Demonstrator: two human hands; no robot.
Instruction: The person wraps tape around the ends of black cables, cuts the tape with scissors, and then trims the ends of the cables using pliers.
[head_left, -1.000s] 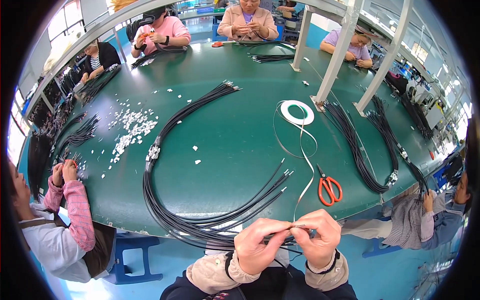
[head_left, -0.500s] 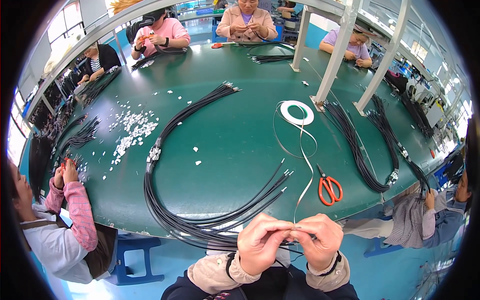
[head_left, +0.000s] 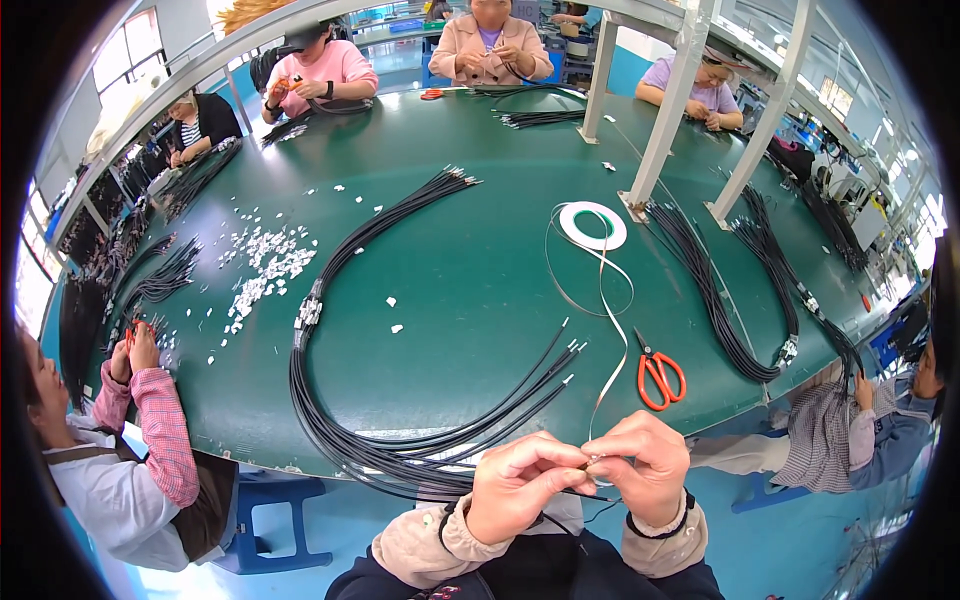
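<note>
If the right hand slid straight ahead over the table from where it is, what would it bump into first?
Most likely the orange-handled scissors, lying on the green table just beyond the right hand. The white tape strip it pinches hangs alongside that line. Depth is hard to judge here.

A broad green table (head_left: 470, 300) carries a long bundle of black cables (head_left: 330, 300) curving from 12 o'clock to 6. A white tape roll (head_left: 592, 225) lies at 1 o'clock, orange-handled scissors (head_left: 659, 375) at 4, and small white scraps (head_left: 262, 268), perhaps label bits, at 10.
</note>
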